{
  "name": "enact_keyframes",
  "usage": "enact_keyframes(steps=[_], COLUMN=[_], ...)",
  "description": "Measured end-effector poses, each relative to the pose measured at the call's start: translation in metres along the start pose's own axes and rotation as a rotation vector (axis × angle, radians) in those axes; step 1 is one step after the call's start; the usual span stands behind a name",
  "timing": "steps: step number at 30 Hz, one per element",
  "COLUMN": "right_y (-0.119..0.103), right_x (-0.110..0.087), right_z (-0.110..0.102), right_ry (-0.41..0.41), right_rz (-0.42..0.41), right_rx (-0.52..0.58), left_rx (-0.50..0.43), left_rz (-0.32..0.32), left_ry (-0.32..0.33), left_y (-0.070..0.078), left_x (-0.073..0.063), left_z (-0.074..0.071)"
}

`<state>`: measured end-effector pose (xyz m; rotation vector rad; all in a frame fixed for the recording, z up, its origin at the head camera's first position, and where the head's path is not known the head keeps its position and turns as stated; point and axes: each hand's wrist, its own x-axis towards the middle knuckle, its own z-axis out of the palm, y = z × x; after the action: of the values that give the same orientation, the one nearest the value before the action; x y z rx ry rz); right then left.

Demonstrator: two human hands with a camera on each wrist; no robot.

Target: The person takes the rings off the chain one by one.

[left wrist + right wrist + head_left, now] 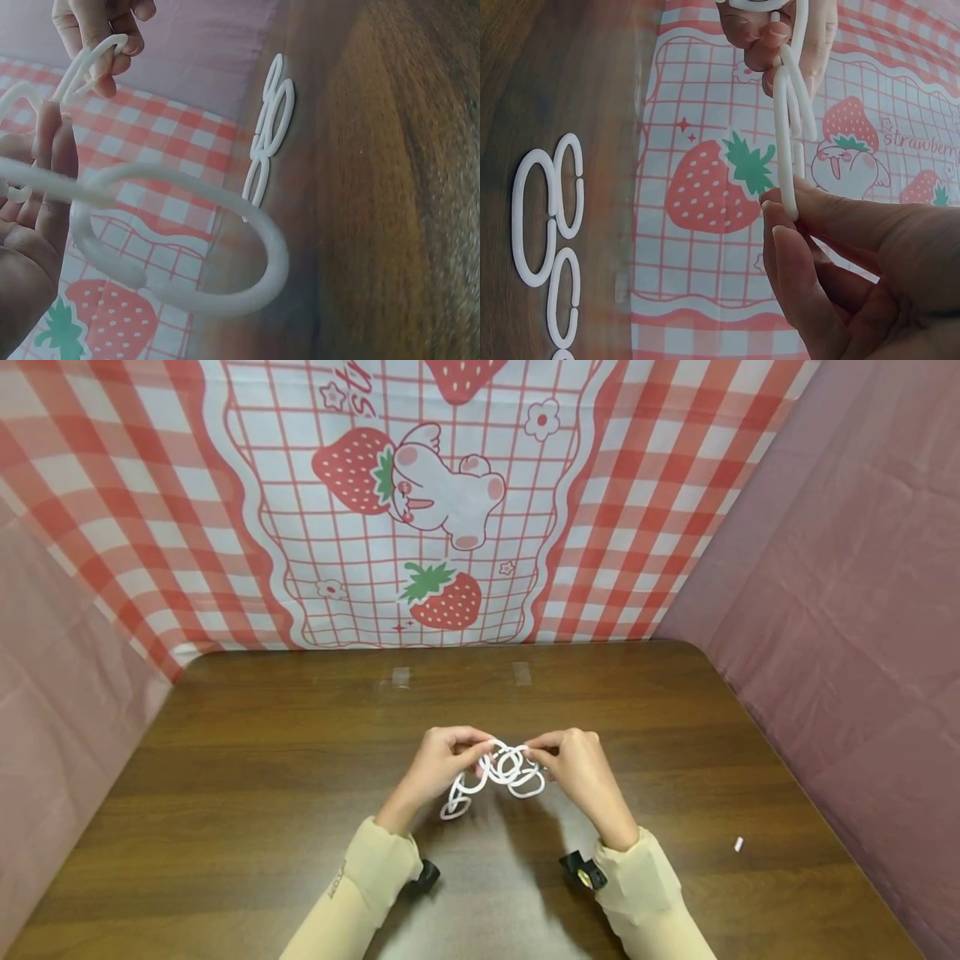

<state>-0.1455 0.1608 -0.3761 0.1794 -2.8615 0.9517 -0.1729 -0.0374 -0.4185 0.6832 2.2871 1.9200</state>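
Note:
A chain of white open rings hangs between both hands above the table. My left hand [437, 767] pinches a ring of it between thumb and fingertips. My right hand [583, 768] pinches another white ring [783, 142] at its lower end. The fingertips are close together, with overlapping rings in the gap. From the left hand, a large oval ring [274, 259] dangles near the left wrist camera. Several linked rings [517, 217] with small gaps in their sides lie on the table beneath.
The brown wooden table [285, 827] has two pieces of clear tape [401, 677] near its back edge. A small white piece [738, 843] lies at the right. Behind stands a strawberry-print checked cloth [442, 597], with pink cloth [847, 610] along the sides.

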Motion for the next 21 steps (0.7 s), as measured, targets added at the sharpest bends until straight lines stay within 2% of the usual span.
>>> enact_keyframes(steps=[6,10,16,21], right_y=[-0.001,0.001,0.009,0.018], right_x=[0.001,0.001,0.000,0.001], right_z=[-0.002,-0.003,-0.009,-0.012], right_ry=[-0.010,-0.003,0.019,-0.014], right_rz=[0.026,-0.001,-0.078,-0.028], right_rx=[0.020,-0.010,-0.136,-0.272], left_rx=[0.005,0.001,-0.027,-0.036], left_rz=[-0.016,-0.015,-0.017,-0.014], left_ry=[0.011,0.011,0.010,0.011], left_y=[-0.001,-0.002,-0.002,0.000], left_x=[0.001,0.001,0.002,0.001], left_z=[0.000,0.000,0.001,0.000])
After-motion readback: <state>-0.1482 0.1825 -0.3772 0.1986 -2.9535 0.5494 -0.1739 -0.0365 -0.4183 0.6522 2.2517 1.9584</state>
